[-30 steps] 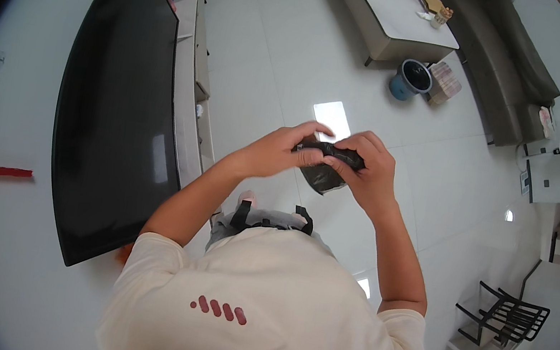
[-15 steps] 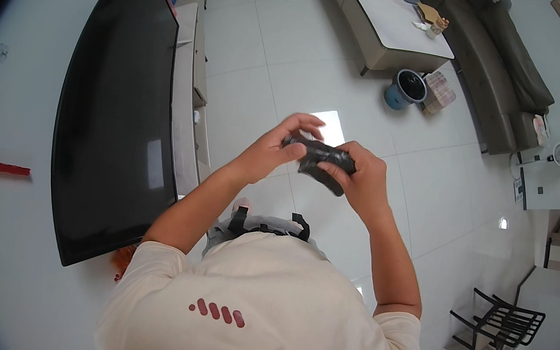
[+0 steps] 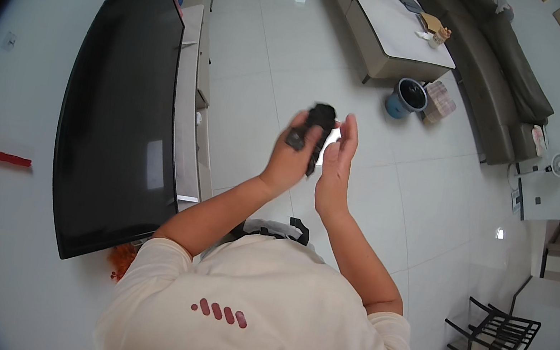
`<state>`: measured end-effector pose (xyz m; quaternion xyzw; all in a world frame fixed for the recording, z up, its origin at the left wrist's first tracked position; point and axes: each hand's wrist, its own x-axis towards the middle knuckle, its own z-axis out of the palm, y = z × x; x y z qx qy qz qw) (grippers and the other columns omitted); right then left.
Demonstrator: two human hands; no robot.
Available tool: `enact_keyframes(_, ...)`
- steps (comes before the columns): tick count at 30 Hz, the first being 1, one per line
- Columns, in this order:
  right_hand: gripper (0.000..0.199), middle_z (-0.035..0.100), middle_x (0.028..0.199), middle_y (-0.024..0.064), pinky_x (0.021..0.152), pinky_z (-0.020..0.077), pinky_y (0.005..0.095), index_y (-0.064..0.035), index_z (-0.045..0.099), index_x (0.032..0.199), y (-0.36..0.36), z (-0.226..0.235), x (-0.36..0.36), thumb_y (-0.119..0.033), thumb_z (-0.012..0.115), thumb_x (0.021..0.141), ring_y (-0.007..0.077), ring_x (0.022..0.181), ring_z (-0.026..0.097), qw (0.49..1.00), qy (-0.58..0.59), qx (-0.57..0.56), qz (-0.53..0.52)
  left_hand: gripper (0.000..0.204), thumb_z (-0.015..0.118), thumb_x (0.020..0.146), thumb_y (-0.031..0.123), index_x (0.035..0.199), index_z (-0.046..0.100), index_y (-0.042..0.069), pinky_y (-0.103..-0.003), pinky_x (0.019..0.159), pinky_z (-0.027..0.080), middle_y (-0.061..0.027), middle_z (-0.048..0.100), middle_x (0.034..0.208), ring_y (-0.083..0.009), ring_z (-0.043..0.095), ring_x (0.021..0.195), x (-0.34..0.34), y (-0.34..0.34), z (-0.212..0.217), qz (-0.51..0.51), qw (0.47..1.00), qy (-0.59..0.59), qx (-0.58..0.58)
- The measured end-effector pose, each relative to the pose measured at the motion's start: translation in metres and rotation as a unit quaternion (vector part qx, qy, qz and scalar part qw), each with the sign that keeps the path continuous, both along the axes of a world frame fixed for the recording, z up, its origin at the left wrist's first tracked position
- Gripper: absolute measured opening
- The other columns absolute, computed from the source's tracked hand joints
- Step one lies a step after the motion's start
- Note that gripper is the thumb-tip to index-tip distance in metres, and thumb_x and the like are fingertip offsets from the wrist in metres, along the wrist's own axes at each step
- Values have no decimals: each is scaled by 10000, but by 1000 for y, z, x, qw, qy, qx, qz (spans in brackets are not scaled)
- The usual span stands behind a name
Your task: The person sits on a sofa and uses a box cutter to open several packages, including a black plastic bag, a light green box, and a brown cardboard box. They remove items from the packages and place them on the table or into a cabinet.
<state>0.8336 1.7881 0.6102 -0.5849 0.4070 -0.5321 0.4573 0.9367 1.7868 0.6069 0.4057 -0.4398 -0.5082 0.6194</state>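
In front of my chest, my left hand point(image 3: 291, 155) is closed round a shiny black bundle that looks like a rolled-up plastic bag point(image 3: 321, 117). The bundle stands roughly upright, with its upper end showing above my fingers and a narrow part hanging down past my thumb. Just to its right, my right hand point(image 3: 337, 163) is open with straight fingers pointing up, its palm side turned toward the bundle. A small gap shows between that hand and the bundle. Most of the left fingers are hidden behind the black plastic.
A large black television point(image 3: 120, 108) stands along the left, beside a low cabinet point(image 3: 191, 118). Ahead on the right are a white-topped coffee table point(image 3: 376, 15), a blue bin point(image 3: 405, 99), a wrapped pack point(image 3: 440, 102) and a dark sofa point(image 3: 483, 75). A black chair point(image 3: 496, 327) stands at the lower right.
My right hand has let go of the black bundle and opened beside it. My left hand has closed on the bundle, which has turned from lying across to nearly upright.
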Motion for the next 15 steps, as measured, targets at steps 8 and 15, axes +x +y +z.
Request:
enact_keyframes(8, 657, 220, 1550, 124, 1150, 163, 359, -56, 248, 1481, -18, 21, 15, -513, 186, 1014, 244, 1429, 208, 992, -113, 34, 45, 710, 263, 1006, 500, 1512, 52, 49, -358, 1162, 104, -118, 81, 1581, -232, 104, 1448, -17, 24, 6, -54, 985, -72, -149)
enact_keyframes(15, 639, 216, 1530, 181, 1137, 185, 407, -13, 255, 1453, 42, 2, 42, -421, 427, 992, 315, 1415, 221, 983, -70, -28, 170, 755, 131, 969, 617, 1528, -2, 128, -428, 1172, 0, -86, 14, 1596, -257, 7, 1468, 27, -18, 12, 69, 994, 6, -87)
